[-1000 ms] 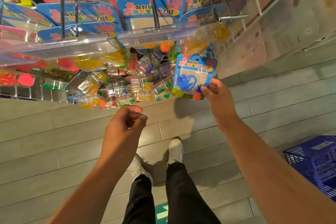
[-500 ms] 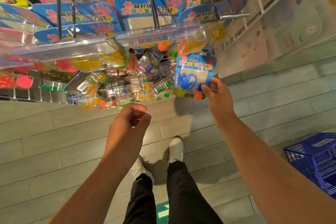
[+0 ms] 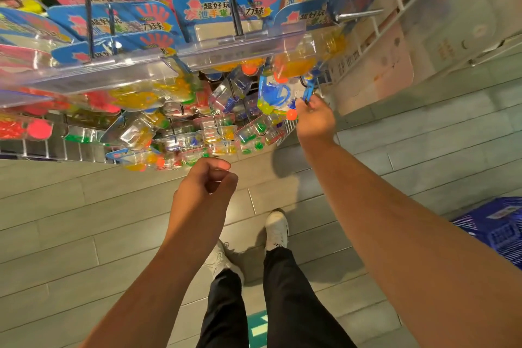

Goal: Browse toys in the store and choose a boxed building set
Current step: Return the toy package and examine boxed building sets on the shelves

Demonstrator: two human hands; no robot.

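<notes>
Fingers of the right hand [image 3: 313, 118] pinch the lower edge of a blue-carded toy blister pack [image 3: 278, 94], which hangs tilted just above that hand among the other packs. Left of it and lower, the left hand [image 3: 206, 186] hovers with fingers curled loosely inward, holding nothing. Above both hands, metal display hooks [image 3: 234, 5] carry rows of pink and blue carded packs [image 3: 223, 8]. Below and right of the right arm, a blue shopping basket [image 3: 500, 229] rests on the grey plank floor [image 3: 84, 234]. No boxed building set shows.
</notes>
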